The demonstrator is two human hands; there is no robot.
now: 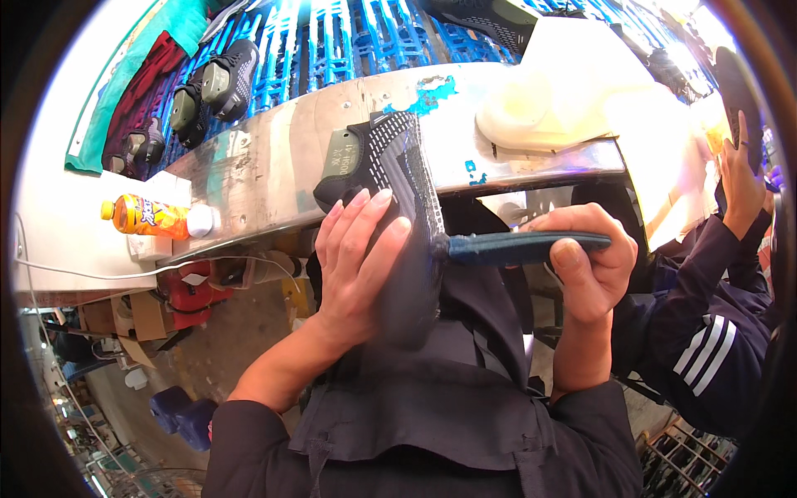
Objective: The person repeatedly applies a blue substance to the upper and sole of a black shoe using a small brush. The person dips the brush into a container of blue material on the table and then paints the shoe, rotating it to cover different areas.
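Observation:
My left hand (355, 261) holds a black knitted shoe upper (408, 174) with white dashes, pulled over an olive-green last (342, 155). My fingers lie flat across its side. The heel end rests by the steel ledge, and the toe end, blurred, points towards my apron. The last bears writing. In my right hand (588, 261) is a blue-handled brush (504, 248), gripped between thumb and bent fingers. Its dark tip touches the bottom edge of the upper; the bristles are hard to make out.
Blue conveyor slats (336, 43) run behind the worn metal ledge (286, 149), carrying several lasted shoes (230, 81). An orange drink bottle (155, 216) lies at left near a white cable (187, 264). A whitish container (529, 112) stands right. Beside me, a co-worker's hand (741, 174) holds a dark sole-shaped piece (738, 93).

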